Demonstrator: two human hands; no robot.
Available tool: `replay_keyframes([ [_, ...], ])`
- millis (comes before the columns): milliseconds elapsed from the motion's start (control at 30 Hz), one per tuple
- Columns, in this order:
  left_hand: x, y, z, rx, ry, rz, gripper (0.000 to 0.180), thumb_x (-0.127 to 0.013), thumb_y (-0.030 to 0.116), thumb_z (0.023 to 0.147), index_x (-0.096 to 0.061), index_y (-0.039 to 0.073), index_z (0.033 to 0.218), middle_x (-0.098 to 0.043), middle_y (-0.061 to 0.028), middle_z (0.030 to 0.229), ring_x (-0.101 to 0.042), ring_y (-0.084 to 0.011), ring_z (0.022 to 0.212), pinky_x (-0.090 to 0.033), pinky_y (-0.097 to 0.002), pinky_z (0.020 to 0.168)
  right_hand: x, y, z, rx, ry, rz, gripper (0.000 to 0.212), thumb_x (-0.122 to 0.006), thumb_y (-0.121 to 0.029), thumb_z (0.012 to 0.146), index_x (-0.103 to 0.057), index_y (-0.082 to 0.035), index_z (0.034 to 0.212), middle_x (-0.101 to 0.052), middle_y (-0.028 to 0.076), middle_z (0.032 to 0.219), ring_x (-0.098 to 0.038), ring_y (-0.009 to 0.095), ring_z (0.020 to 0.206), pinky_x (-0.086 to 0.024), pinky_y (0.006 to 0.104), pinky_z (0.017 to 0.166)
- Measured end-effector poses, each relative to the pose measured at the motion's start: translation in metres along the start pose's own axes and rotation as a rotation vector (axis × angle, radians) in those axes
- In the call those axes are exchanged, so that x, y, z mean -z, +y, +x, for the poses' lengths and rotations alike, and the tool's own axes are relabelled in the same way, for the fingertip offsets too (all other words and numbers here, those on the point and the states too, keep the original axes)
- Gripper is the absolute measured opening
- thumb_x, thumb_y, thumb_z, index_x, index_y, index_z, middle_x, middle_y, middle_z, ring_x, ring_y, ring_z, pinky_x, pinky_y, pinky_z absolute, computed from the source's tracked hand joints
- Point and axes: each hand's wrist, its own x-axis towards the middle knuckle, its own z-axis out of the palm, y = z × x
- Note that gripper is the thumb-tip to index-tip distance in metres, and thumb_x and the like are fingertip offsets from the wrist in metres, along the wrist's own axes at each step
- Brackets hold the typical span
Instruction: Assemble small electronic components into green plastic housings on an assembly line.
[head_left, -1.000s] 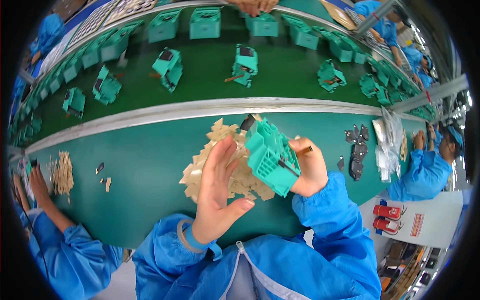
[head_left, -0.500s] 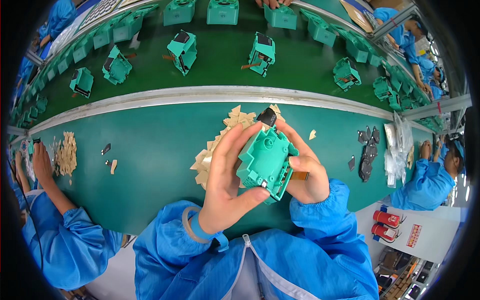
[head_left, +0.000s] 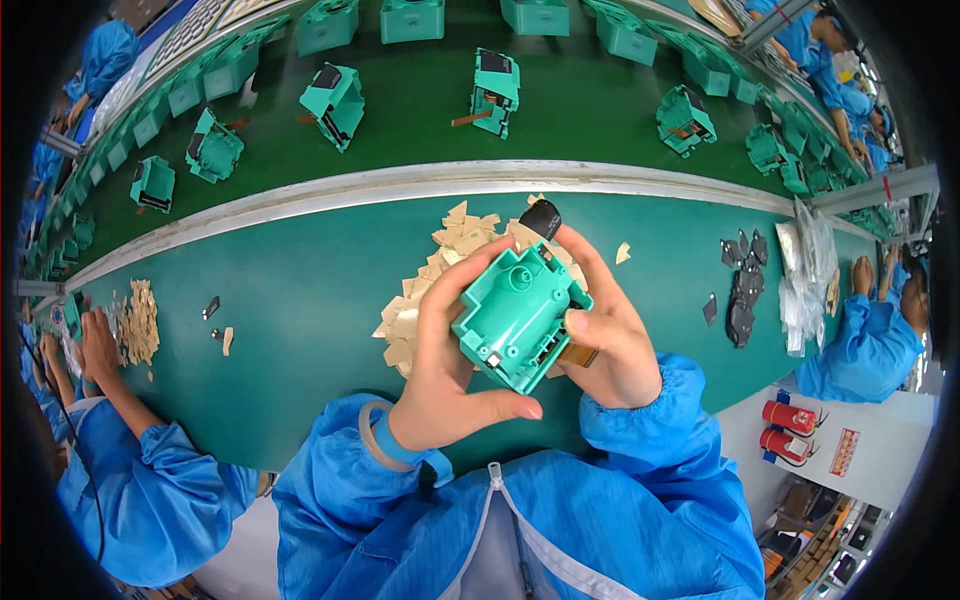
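A green plastic housing [head_left: 520, 310] is held between my two hands above the bench, its curved, post-studded inner side facing up. My left hand [head_left: 440, 390] cups the left side; its thumb reaches past the near corner. On the opposite side, my right hand [head_left: 615, 345] grips the edge, thumb on top. An orange-brown flat ribbon cable [head_left: 578, 355] sticks out below that thumb. A black flap-like piece [head_left: 541, 219] shows at the far end, beside my right index finger; how it joins the housing is hidden. Beneath lies a heap of beige paper pieces [head_left: 410, 310].
Beyond a metal rail [head_left: 420, 182], green housings stand on a dark green belt [head_left: 420, 130]. Black pieces [head_left: 742, 290] and clear plastic bags [head_left: 797, 280] lie right. Another beige pile [head_left: 138, 320] is left, near a co-worker's hand [head_left: 98, 345]. Two red fire extinguishers [head_left: 788, 418] are lower right.
The housing has tilted and shifted slightly left in my hands. My left thumb has come off its near corner. Housings on the belt have moved left, and a person's hand at the far edge is gone.
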Motion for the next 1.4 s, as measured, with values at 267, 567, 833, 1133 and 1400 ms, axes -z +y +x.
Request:
replay_keyframes([
  [267,0.025,0.000,0.006,-0.019,-0.209,-0.171,0.085,-0.081,0.022,0.065,-0.031,0.011,0.133,-0.025,-0.0209,0.141,-0.026,-0.0325,0.132,-0.029,-0.0443,0.103,0.006,-0.008,-0.008,-0.022,-0.202,0.043,0.085,-0.057,-0.003,0.077,-0.003,-0.012,0.143,-0.033,0.017,0.133,-0.039,0.025,0.119,-0.032,0.0372,0.098],
  [567,-0.003,0.003,0.006,-0.079,0.023,-0.169,0.075,-0.067,0.019,0.080,-0.024,0.008,0.139,-0.019,-0.0218,0.144,-0.022,-0.0337,0.133,-0.025,-0.0430,0.105,0.009,-0.033,-0.005,0.118,-0.114,-0.114,0.087,-0.059,0.000,0.076,-0.005,-0.015,0.143,-0.042,0.017,0.122,-0.046,0.023,0.112,-0.041,0.0332,0.089],
  [833,-0.002,0.001,0.009,0.214,0.151,0.208,0.037,-0.050,0.009,0.090,-0.044,0.000,0.126,-0.050,-0.0121,0.124,-0.045,-0.0219,0.118,-0.036,-0.0326,0.097,0.077,-0.081,0.145,0.907,0.506,-1.343,0.088,-0.068,-0.007,0.076,-0.007,-0.007,0.139,-0.049,0.022,0.109,-0.055,0.026,0.092,-0.046,0.0332,0.078],
  [1133,-0.002,0.010,-0.001,0.213,0.334,0.128,0.031,-0.050,0.003,0.088,-0.051,0.000,0.119,-0.065,-0.0117,0.085,-0.063,-0.0110,0.075,-0.042,-0.0179,0.046,0.041,-0.067,0.159,1.074,0.485,-1.702,0.100,-0.076,-0.020,0.067,-0.009,-0.002,0.139,-0.043,0.026,0.120,-0.049,0.040,0.103,-0.040,0.0449,0.085],
  [1400,-0.003,0.007,0.011,0.155,0.447,0.134,0.051,-0.049,-0.002,0.083,-0.032,-0.004,0.131,-0.061,-0.0105,0.064,-0.061,-0.0200,0.078,-0.045,-0.0319,0.078,-0.004,-0.031,0.203,0.689,0.349,-1.578,0.093,-0.070,-0.014,0.071,-0.007,-0.005,0.139,-0.046,0.027,0.114,-0.055,0.041,0.093,-0.046,0.0416,0.079],
])
